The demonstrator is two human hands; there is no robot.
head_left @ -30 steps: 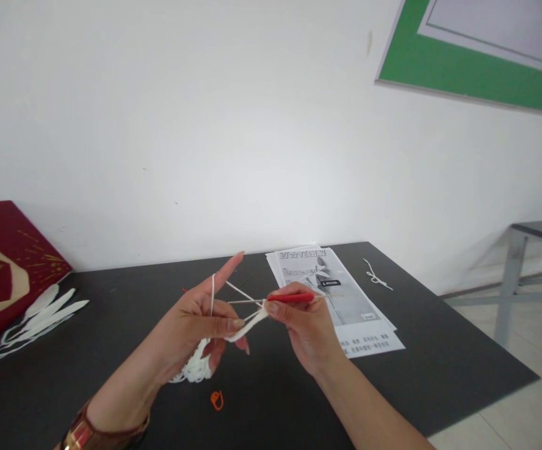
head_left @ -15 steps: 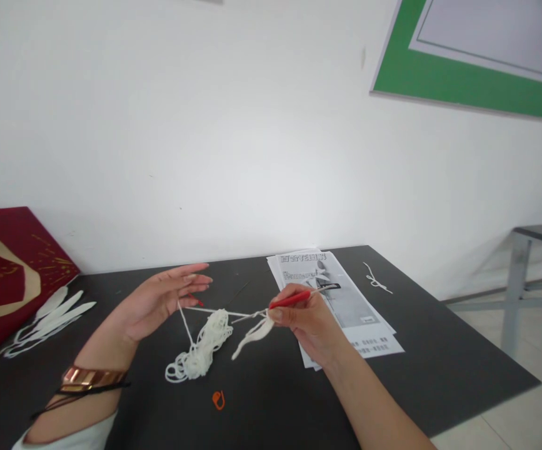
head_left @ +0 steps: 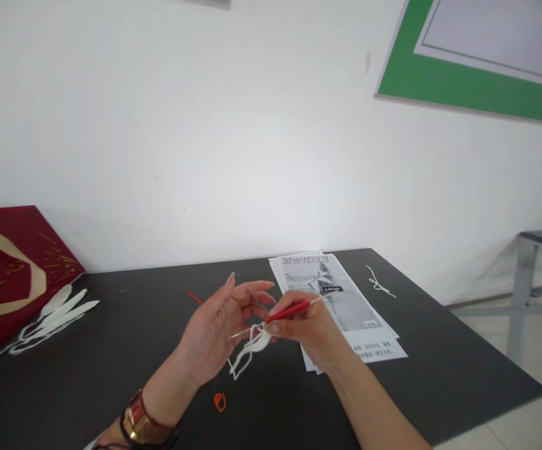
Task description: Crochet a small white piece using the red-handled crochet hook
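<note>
My right hand (head_left: 309, 331) pinches a red-handled crochet hook (head_left: 288, 310) over the black table (head_left: 111, 350). A small white crocheted piece (head_left: 252, 347) hangs from the hook's tip, its yarn tails dangling. My left hand (head_left: 219, 331) is raised just left of the hook, palm toward it, fingers apart and slightly curled, close to the white yarn. Whether a strand runs over those fingers is not clear. A gold bracelet sits on my left wrist.
Printed instruction sheets (head_left: 341, 306) lie right of my hands, and a knotted bit of white yarn (head_left: 379, 282) beyond them. An orange stitch marker (head_left: 219, 401) lies near the front. A red bag (head_left: 3, 275) and white crocheted petals (head_left: 55, 312) are at the left.
My left hand let go of the yarn, swung out left, then came back beside the hook. The loose yarn pile seen on the table is now hidden behind it.
</note>
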